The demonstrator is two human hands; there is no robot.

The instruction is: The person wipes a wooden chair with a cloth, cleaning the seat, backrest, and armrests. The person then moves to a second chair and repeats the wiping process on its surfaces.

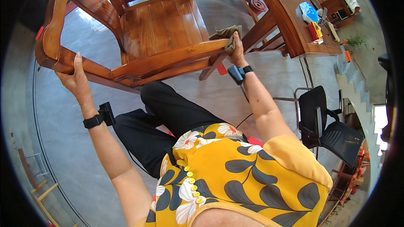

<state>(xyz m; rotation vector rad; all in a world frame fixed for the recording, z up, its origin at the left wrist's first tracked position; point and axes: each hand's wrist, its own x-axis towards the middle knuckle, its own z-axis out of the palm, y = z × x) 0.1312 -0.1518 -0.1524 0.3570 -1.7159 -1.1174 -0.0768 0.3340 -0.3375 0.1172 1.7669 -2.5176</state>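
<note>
A glossy wooden armchair (161, 25) with a slatted seat stands before me, its back to the left. My left hand (73, 80) grips the near upright of the chair's back (98, 71), just below the curved top rail (50, 42), thumb on top. At the front end of the near armrest (170, 55), my right hand (237, 49) is closed on a bunched brown cloth (225, 33). The cloth wraps over the armrest's tip. Its underside and part of my fingers are hidden.
To the right stands a wooden table (293, 34) bearing a blue-and-white plastic package (308, 12) and small boxes (315, 32). A black office chair (315, 116) is at the right, near a staircase (353, 72). A wooden ladder-like frame (44, 192) lies lower left.
</note>
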